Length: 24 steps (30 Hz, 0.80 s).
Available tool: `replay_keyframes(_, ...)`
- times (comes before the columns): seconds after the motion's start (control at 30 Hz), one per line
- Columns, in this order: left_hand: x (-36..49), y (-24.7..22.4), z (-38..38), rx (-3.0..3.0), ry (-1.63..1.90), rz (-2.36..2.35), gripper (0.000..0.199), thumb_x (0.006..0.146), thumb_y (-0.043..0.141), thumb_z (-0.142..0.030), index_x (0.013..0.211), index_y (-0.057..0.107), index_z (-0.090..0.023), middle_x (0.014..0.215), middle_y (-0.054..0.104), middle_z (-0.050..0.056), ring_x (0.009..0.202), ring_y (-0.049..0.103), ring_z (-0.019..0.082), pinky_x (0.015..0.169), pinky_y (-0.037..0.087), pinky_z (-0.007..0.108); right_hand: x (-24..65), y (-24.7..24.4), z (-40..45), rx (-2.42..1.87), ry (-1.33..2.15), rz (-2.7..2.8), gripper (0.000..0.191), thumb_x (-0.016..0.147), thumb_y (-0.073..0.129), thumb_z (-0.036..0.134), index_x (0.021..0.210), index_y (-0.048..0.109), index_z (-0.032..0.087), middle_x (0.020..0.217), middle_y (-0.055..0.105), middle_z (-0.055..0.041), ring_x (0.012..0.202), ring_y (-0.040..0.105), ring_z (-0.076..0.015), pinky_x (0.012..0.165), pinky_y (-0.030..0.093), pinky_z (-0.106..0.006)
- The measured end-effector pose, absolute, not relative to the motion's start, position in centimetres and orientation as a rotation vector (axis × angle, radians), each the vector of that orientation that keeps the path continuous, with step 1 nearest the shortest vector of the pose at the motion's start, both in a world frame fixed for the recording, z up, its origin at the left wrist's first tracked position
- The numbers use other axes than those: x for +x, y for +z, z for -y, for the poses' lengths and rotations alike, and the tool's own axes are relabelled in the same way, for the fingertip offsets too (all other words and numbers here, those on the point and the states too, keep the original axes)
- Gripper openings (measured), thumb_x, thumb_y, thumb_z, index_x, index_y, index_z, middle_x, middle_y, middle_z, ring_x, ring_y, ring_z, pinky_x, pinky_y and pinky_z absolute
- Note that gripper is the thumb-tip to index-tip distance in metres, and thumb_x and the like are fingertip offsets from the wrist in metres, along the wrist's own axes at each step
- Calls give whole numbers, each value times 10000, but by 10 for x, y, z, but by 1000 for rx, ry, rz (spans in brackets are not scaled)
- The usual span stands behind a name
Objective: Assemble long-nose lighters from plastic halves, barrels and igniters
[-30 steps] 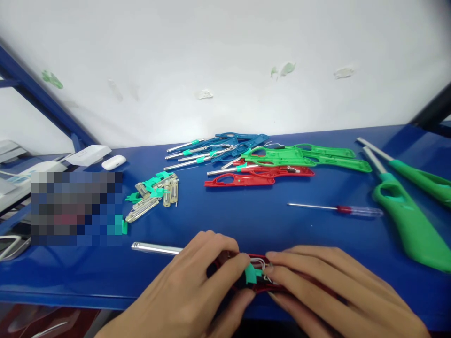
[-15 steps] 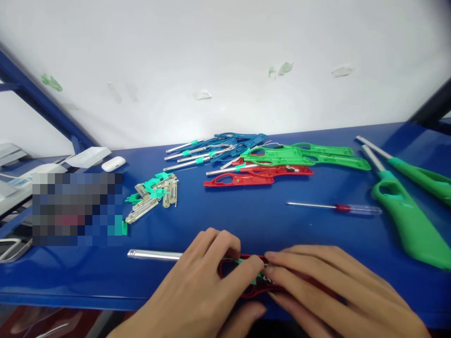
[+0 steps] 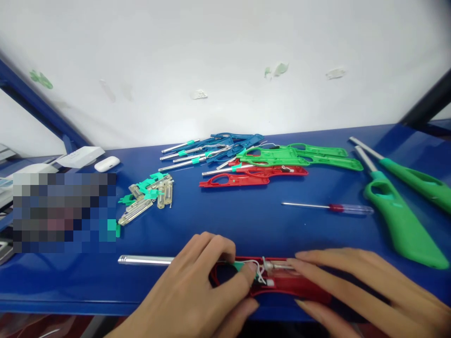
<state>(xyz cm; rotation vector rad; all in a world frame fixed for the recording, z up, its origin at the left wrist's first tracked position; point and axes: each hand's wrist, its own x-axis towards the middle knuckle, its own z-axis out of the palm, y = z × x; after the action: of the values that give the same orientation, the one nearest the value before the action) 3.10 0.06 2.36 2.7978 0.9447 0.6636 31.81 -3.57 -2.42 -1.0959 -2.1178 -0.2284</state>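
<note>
An opened red lighter casing (image 3: 299, 287) lies near the front edge, its metal tube (image 3: 144, 260) pointing left. My left hand (image 3: 207, 281) grips the casing around its trigger loop, thumb and fingers over the teal part. White wires (image 3: 260, 270) curl beside the thumb, next to a black piece with a white end. Inside the casing's right part sits a clear tank (image 3: 280, 266). My right hand (image 3: 352, 286) rests over the casing's right end, fingers spread, fingertips touching the tank; whether it grips anything is unclear.
Blue casings (image 3: 236, 145), green casings (image 3: 303, 157) and red casings (image 3: 236, 180) lie at the back. Clear tanks with teal parts (image 3: 144, 197) are heaped left. A screwdriver (image 3: 348, 209) and green lighters (image 3: 401, 220) lie right. A white case (image 3: 107, 164) is at back left.
My right hand has shifted right and its fingers have spread, uncovering the wires and clear tank. My left hand keeps its grip. The whole view has shifted slightly.
</note>
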Motion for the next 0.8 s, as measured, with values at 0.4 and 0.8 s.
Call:
replay_keyframes(0.4, 30, 21, -3, 2827, 642, -947, 176, 1110, 505, -251, 1184, 657, -202, 1039, 608, 84, 874, 584, 229, 789, 601, 373, 321, -53, 43, -1061, -357, 2111, 288, 1099, 527, 277, 1266, 744, 365, 1250, 770, 23, 1022, 715, -242, 864, 588, -411)
replay_keyframes(0.8, 26, 14, -5, 2823, 585, -917, 230, 1112, 520, -287, 1299, 645, -235, 1060, 612, 85, 907, 590, 248, 828, 600, 401, 324, -54, 47, -1094, -336, 2140, 300, 1087, 514, 287, 1231, 742, 419, 1310, 764, 69, 1103, 725, -252, 874, 632, -422)
